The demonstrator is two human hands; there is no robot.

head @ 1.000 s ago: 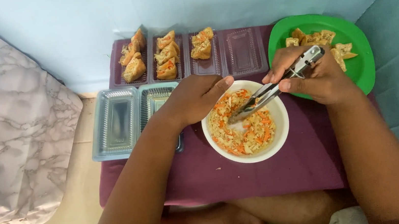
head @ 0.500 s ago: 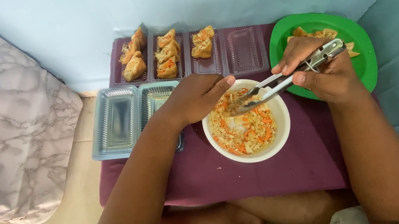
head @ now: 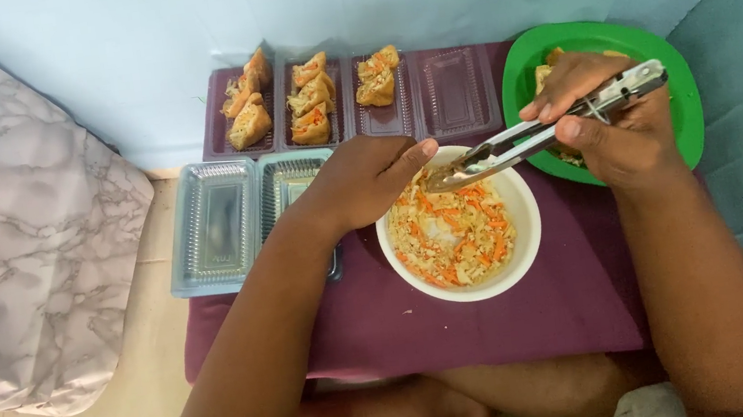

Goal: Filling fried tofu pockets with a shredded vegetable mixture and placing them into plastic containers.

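Purple cloth (head: 500, 316) over a low table, pale blue wall behind, marbled bedding at left. White bowl (head: 460, 225) of shredded carrot filling is set mid-cloth. Metal tongs (head: 543, 130) are gripped by the right hand (head: 609, 125), fingers curled and pressed on the arms, tips closed over the bowl's far rim. Left hand (head: 368, 180) is rested at the bowl's rim, fingers together, lightly bent. Green plate (head: 668, 64) lies beneath the right hand; clear trays (head: 452, 93) with filled pastries (head: 310, 102) sit beyond.

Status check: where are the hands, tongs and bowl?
Right hand grips metal tongs, tips over white bowl. Left hand at bowl rim. Nothing blocking.
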